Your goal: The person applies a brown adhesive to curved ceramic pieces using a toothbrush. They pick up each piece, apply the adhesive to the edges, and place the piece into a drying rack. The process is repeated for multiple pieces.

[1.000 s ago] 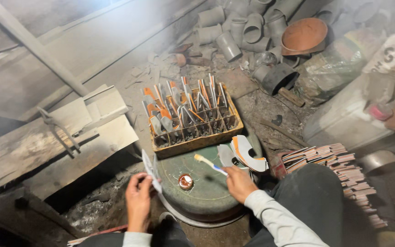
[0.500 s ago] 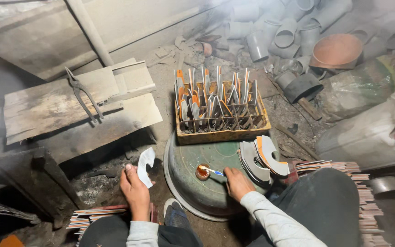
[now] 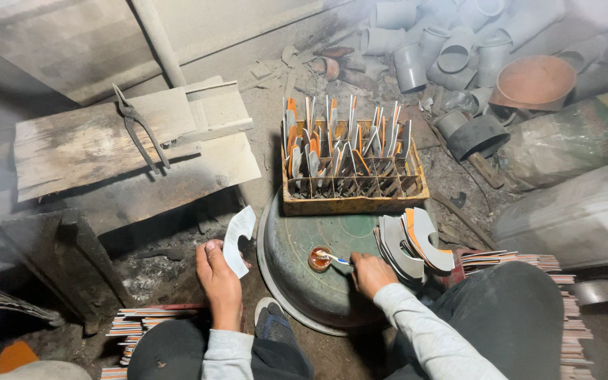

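Sitting low over a green drum lid (image 3: 297, 260), the person had dark trousers and a shoe (image 3: 273, 325) at the bottom of the view. Flat strip stacks (image 3: 142, 322) lay on the floor by the left knee, more stacked strips (image 3: 536, 264) by the right leg.

Left hand (image 3: 218, 276) was closed around a curved white cut piece (image 3: 236, 238), held upright just left of the lid rim, thumb on its lower edge. Right hand (image 3: 370, 271) pinched a small brush (image 3: 333, 258); its tip sat in a little round pot (image 3: 319, 259) of brownish stuff on the lid. Grip was narrow, fingers curled on the handle.

Just right of that hand, a leaning bunch of curved pieces (image 3: 416, 243), grey with white and orange faces, rested on the lid edge.

Beyond the lid, touching its far rim, stood a wooden crate (image 3: 355, 204) with dividers, full of upright pieces, some orange-edged.

To the left, a dark block (image 3: 58, 260) with a worn board (image 3: 86, 144) above it; tongs (image 3: 138, 130) lay across the board.

At the back, grey pipe sections (image 3: 452, 49) were piled against the wall, with a round brown bowl (image 3: 535, 81) and a black ring (image 3: 478, 135) near them. Sacks (image 3: 571, 148) sat far right.
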